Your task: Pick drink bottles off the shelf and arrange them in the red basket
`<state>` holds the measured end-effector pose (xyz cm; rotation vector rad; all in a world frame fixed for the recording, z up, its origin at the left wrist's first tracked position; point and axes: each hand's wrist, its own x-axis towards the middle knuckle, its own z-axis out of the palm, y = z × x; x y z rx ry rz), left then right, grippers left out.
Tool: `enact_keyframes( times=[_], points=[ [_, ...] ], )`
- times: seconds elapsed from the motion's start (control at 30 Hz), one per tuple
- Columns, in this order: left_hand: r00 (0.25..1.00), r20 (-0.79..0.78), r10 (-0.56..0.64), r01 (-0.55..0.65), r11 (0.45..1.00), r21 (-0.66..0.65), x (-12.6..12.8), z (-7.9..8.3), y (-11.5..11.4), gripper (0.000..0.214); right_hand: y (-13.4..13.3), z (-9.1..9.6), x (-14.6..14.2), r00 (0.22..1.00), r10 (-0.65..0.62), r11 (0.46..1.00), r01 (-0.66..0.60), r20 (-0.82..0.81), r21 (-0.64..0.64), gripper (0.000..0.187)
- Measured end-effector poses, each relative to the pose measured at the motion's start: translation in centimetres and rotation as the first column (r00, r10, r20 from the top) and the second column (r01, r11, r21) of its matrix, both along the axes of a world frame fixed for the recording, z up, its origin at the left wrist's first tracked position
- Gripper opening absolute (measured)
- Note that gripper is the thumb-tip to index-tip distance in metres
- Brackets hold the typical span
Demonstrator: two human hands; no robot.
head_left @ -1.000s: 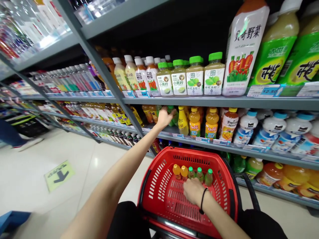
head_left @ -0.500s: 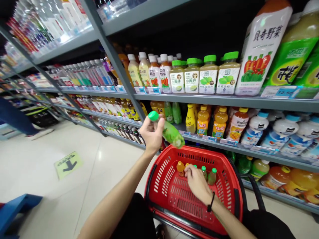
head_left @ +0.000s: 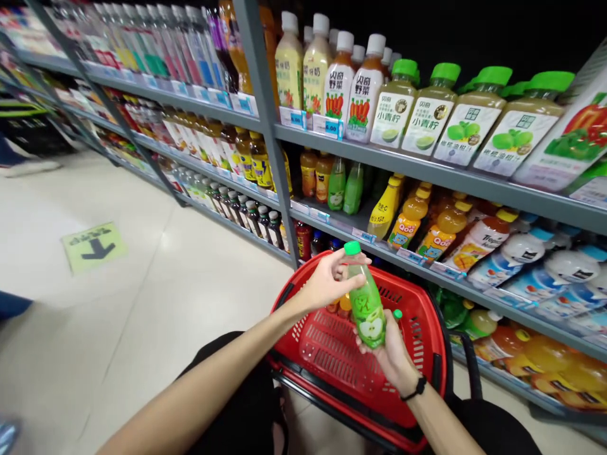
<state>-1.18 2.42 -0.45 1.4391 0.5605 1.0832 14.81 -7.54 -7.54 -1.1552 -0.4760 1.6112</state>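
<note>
The shelving [head_left: 360, 151] stands beyond your left fingers [head_left: 351, 285], apart from them. Below opens your red basket [head_left: 308, 360], with room left of your right fingers [head_left: 391, 328]. The green bottle [head_left: 368, 309] tilts between: left clamped round its neck, right round its base. This looks like two-handed steadying; lowering would call for avoiding the orange bottles [head_left: 344, 308] beneath your left fingers.

The bare left forearm [head_left: 203, 382] reaches up from the near left to the left hand [head_left: 327, 281], its thumb [head_left: 353, 284] extended rightward in a grip. The right forearm [head_left: 446, 420] slants from the near right; the right hand [head_left: 391, 354], lower and nearer, curls its fingers [head_left: 363, 342] leftward, gripping.
</note>
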Motion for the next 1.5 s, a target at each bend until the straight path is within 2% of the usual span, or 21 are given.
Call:
enact_keyframes(
  times=[0.07,0.2,0.4,0.63,0.73,0.83,0.93,1.03,1.1,1.2,1.3,1.4,1.5],
  points=[
    [0.997,-0.059,-0.056,0.059,0.996,0.060,-0.3,0.0,-0.8,0.071,-0.2,0.2,0.4,1.000,0.021,0.999,-0.021,0.014,0.024,0.050],
    [0.994,-0.092,-0.051,0.061,0.992,0.111,-0.6,0.3,-2.0,0.077,-0.4,0.6,0.8,0.997,0.057,0.997,-0.060,0.057,0.053,0.048],
    [0.992,-0.088,-0.092,0.108,0.976,0.188,-1.0,1.5,-2.3,0.072,-0.5,1.5,0.8,0.992,-0.078,0.986,0.061,0.103,0.156,0.037],
    [1.000,0.012,-0.006,0.005,0.993,0.120,-0.3,0.1,-1.8,0.070,-0.7,3.3,0.8,0.983,-0.119,0.979,0.092,0.141,0.184,0.053],
    [0.997,0.074,0.019,-0.022,0.998,0.052,-0.2,0.0,-1.8,0.072,-1.1,3.4,0.9,0.993,-0.014,0.990,-0.004,0.121,0.143,0.056],
    [0.995,0.088,-0.046,0.042,0.998,0.039,-0.4,0.4,-1.9,0.078,-1.6,3.0,1.0,0.987,0.150,0.986,-0.153,0.053,0.063,0.063],
    [0.986,0.061,-0.153,0.151,0.988,0.045,-0.8,0.8,-2.1,0.073,-2.0,2.6,1.1,0.945,0.327,0.944,-0.326,-0.005,0.049,0.076],
    [0.989,0.040,-0.145,0.144,0.989,0.035,-1.0,1.1,-2.3,0.069,-1.9,2.4,1.0,0.903,0.427,0.903,-0.428,0.044,0.028,0.085],
    [0.993,0.034,-0.109,0.107,0.992,0.062,-1.1,1.1,-2.6,0.066,-1.8,2.5,0.8,0.909,0.396,0.916,-0.402,0.130,0.015,0.082],
    [0.998,0.019,-0.066,0.062,0.989,0.136,-1.0,0.9,-2.9,0.065,-1.5,2.5,0.5,0.933,0.285,0.952,-0.302,0.222,0.047,0.076],
    [0.999,-0.011,-0.036,0.037,0.984,0.174,-0.8,0.7,-3.1,0.066,-1.4,2.3,0.5,0.930,0.281,0.954,-0.298,0.238,0.038,0.077],
    [0.997,-0.007,-0.075,0.075,0.985,0.155,-0.6,0.8,-3.2,0.065,-1.4,2.0,0.7,0.921,0.310,0.947,-0.321,0.237,0.011,0.080],
    [0.988,0.017,-0.150,0.147,0.981,0.124,-0.5,1.0,-3.2,0.062,-1.4,1.7,0.9,0.934,0.260,0.961,-0.276,0.244,0.032,0.076]
  ],
)
